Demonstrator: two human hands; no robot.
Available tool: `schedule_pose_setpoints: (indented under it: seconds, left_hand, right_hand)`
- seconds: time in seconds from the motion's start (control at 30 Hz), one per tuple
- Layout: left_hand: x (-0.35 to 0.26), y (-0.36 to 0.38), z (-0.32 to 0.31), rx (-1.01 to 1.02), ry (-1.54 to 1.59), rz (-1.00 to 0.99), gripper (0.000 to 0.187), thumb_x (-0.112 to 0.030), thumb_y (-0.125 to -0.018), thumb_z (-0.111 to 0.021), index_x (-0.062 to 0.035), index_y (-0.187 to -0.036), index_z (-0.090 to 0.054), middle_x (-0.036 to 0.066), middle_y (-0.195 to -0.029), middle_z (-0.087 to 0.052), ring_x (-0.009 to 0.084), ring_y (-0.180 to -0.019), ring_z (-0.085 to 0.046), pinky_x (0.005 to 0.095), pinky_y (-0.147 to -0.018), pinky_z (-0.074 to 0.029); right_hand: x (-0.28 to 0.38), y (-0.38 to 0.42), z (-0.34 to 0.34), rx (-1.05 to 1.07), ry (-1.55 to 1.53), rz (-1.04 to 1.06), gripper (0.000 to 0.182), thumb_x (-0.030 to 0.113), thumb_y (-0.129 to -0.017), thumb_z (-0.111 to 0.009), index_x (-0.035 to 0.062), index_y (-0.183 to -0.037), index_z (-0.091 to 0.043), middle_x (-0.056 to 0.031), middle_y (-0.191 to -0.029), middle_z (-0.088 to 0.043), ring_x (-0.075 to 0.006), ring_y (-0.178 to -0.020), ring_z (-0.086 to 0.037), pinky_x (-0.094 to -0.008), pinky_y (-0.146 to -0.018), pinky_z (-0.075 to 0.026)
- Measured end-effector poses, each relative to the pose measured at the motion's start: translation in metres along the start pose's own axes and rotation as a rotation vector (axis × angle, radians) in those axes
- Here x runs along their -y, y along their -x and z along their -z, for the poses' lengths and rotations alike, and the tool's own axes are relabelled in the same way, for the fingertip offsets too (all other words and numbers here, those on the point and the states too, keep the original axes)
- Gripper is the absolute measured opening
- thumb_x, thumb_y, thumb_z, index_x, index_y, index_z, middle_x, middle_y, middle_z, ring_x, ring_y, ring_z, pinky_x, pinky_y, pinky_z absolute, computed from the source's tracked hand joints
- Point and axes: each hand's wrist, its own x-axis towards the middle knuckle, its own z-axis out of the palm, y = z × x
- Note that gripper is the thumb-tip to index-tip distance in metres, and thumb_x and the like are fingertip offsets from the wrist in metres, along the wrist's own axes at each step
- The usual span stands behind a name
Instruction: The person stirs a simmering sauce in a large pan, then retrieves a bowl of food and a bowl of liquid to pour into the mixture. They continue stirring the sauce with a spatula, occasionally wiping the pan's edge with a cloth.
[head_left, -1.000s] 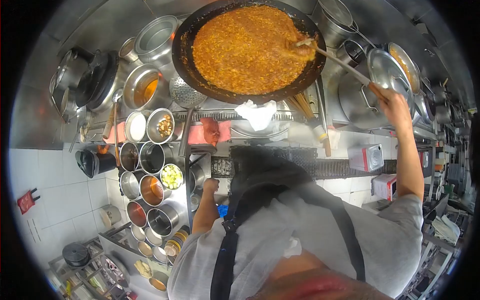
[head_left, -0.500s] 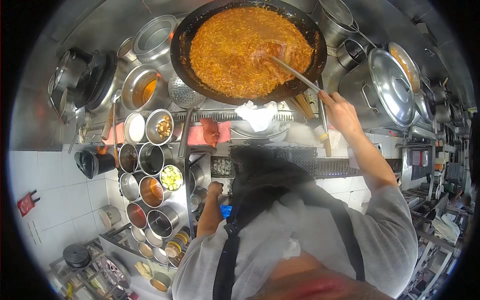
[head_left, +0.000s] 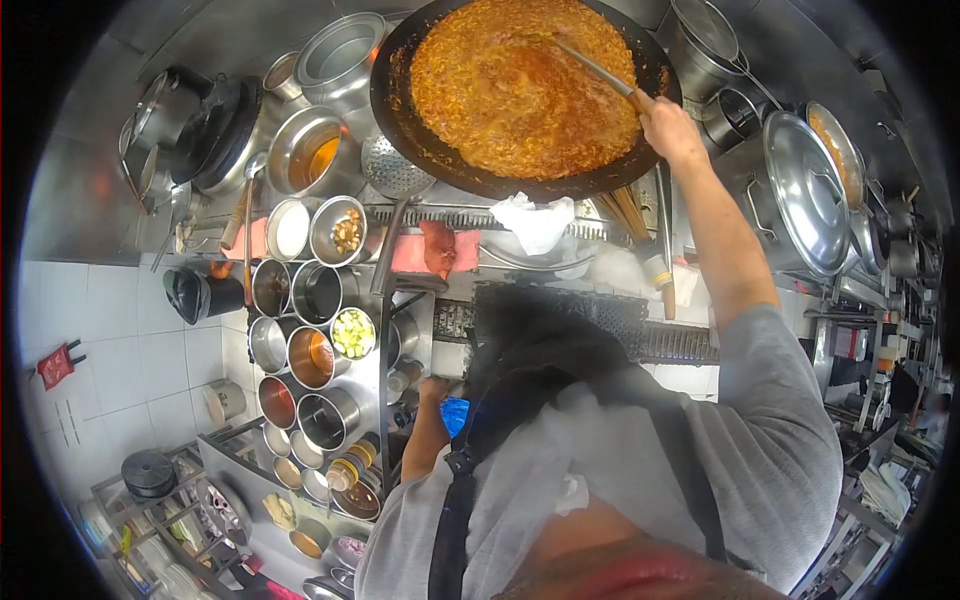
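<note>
A big black wok (head_left: 400,115) at the top centre holds a thick orange-brown mass of food (head_left: 520,100) with small pale bits in it. My right hand (head_left: 668,128) is closed round the wooden end of a long-handled metal stirring utensil (head_left: 600,70). Its shaft slants down to the left over the wok, and its head is sunk in the food, so ladle or spatula cannot be told. Down by the counter's edge, my left hand (head_left: 433,388) is closed beside my apron (head_left: 540,340). What its fingers hold, if anything, is hidden.
Left of the wok lie a perforated skimmer (head_left: 395,165) and a steel pot of amber liquid (head_left: 310,155). Several metal pots stand below, one with chopped green pieces (head_left: 353,333). A large lidded pot (head_left: 805,195) is at right. A white cloth (head_left: 535,222) and bamboo brush (head_left: 635,230) lie in front.
My right hand has moved up with the utensil, whose buried end is now farther toward the wok's back. The whole view has shifted slightly. My left hand stays low by the counter.
</note>
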Motion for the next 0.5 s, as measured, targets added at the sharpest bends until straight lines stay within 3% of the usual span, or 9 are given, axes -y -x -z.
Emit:
schedule_pose_setpoints:
  seconds: [0.13, 0.27, 0.33, 0.47, 0.5]
  left_hand:
    - [-0.016, 0.005, 0.023, 0.095, 0.138, 0.159, 0.037, -0.031, -0.082, -0.045, -0.0108, -0.062, -0.068, 0.005, -0.062, -0.067, 0.0197, -0.064, -0.067, 0.0374, -0.069, -0.053]
    - [-0.016, -0.009, 0.028, 0.056, 0.047, 0.003, 0.038, -0.032, -0.083, -0.043, -0.0091, -0.068, -0.069, 0.005, -0.061, -0.066, 0.0201, -0.066, -0.067, 0.0372, -0.069, -0.053]
    - [-0.018, -0.020, 0.031, 0.153, 0.149, 0.099, 0.027, -0.027, -0.080, -0.050, -0.0095, -0.077, -0.071, 0.008, -0.068, -0.068, 0.0222, -0.073, -0.068, 0.0383, -0.072, -0.053]
    - [-0.009, -0.054, 0.015, 0.237, 0.267, 0.121, 0.017, -0.019, -0.074, -0.060, -0.0105, -0.084, -0.071, 0.012, -0.081, -0.069, 0.0262, -0.083, -0.067, 0.0404, -0.075, -0.053]
    - [-0.022, -0.051, 0.042, 0.245, 0.034, -0.015, 0.016, -0.017, -0.070, -0.065, -0.0109, -0.084, -0.071, 0.013, -0.086, -0.069, 0.0277, -0.086, -0.067, 0.0413, -0.075, -0.053]
  right_hand:
    - [-0.014, -0.001, 0.034, 0.020, -0.045, -0.050, 0.039, 0.012, -0.084, -0.052, 0.0167, -0.122, -0.056, -0.0187, -0.098, -0.065, -0.0353, -0.095, -0.061, -0.0460, -0.084, -0.049]
    - [-0.055, 0.021, 0.064, -0.007, -0.099, -0.112, 0.037, 0.017, -0.084, -0.056, 0.0164, -0.121, -0.058, -0.0187, -0.101, -0.064, -0.0358, -0.097, -0.060, -0.0438, -0.087, -0.047]
    - [-0.074, 0.042, 0.083, -0.064, -0.138, -0.076, 0.036, 0.018, -0.084, -0.057, 0.0150, -0.119, -0.060, -0.0187, -0.100, -0.064, -0.0355, -0.097, -0.061, -0.0415, -0.084, -0.048]
    - [-0.092, 0.089, 0.142, 0.050, -0.149, -0.174, 0.042, 0.013, -0.078, -0.063, 0.0108, -0.120, -0.060, -0.0189, -0.095, -0.066, -0.0306, -0.088, -0.065, -0.0362, -0.080, -0.048]
    - [-0.095, 0.101, 0.152, 0.055, -0.143, -0.176, 0.042, 0.013, -0.078, -0.063, 0.0108, -0.120, -0.060, -0.0189, -0.095, -0.066, -0.0306, -0.088, -0.065, -0.0362, -0.080, -0.048]
